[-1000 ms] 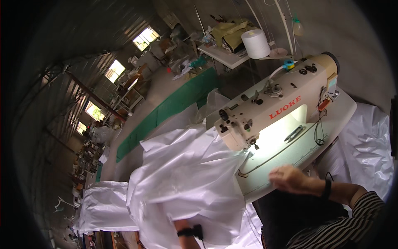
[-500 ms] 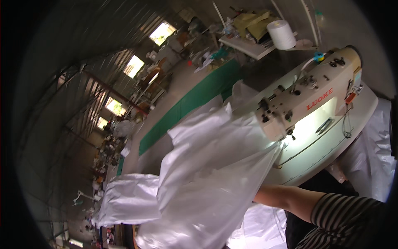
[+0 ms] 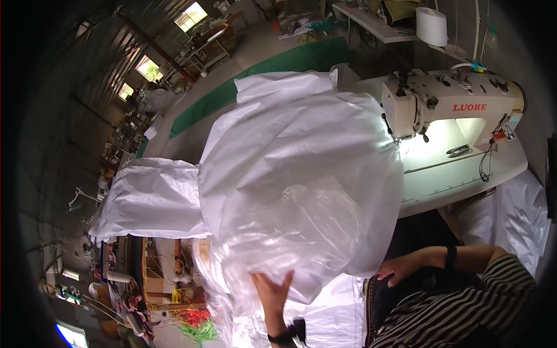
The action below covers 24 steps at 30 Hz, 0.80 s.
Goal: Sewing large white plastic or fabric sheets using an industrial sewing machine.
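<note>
A large, shiny white plastic sheet (image 3: pixel 278 151) spreads from the sewing machine (image 3: pixel 464 107) down toward me, with its right edge at the needle area. A crinkled, see-through film (image 3: pixel 325 214) shows over its lower part. My left hand (image 3: pixel 272 296) lies at the sheet's lower edge, thumb and forefinger spread wide; its other fingers are hard to see. At the sheet's lower right corner, my right hand (image 3: pixel 399 268) has its fingers closed at the edge, thumb pointing down. The machine's lamp lights the needle area, where the sheet covers the near part of the bed.
A small metal tool (image 3: pixel 458 151) lies on the machine bed. A white thread cone (image 3: pixel 431 28) stands behind it. More white sheeting hangs at the right and lies on my lap. Red and green strands (image 3: pixel 197 322) sit at lower left. A green strip (image 3: pixel 255 78) runs along the floor.
My view has turned, and the machine now sits more level. My left hand has come into sight at the sheet's lower edge. The sheet lies more spread out, and my right hand now shows.
</note>
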### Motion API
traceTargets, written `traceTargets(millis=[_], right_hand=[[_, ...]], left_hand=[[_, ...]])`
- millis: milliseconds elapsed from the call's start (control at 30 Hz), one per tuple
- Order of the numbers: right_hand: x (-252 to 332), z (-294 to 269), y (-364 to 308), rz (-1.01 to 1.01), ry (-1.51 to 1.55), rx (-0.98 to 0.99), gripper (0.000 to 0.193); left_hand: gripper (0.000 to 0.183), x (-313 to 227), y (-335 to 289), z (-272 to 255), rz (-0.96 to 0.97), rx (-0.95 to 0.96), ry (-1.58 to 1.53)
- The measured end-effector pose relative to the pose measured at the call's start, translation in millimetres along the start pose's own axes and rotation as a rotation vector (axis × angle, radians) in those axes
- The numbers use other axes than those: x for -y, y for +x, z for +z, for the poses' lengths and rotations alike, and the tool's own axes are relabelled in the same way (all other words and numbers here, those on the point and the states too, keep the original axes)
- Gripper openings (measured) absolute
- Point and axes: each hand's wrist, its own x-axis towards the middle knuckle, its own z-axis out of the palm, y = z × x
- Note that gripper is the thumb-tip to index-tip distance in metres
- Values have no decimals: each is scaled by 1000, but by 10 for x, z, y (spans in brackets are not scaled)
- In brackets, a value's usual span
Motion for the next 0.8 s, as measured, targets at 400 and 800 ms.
traceTargets(millis=[400, 800], right_hand=[[174, 62, -1531, -680, 452, -1307, 36], [-370, 498, -1264, -191, 237, -681, 62]], left_hand=[[54, 1006, 1786, 509, 66, 242, 603], [85, 337, -1187, 834, -445, -172, -484]])
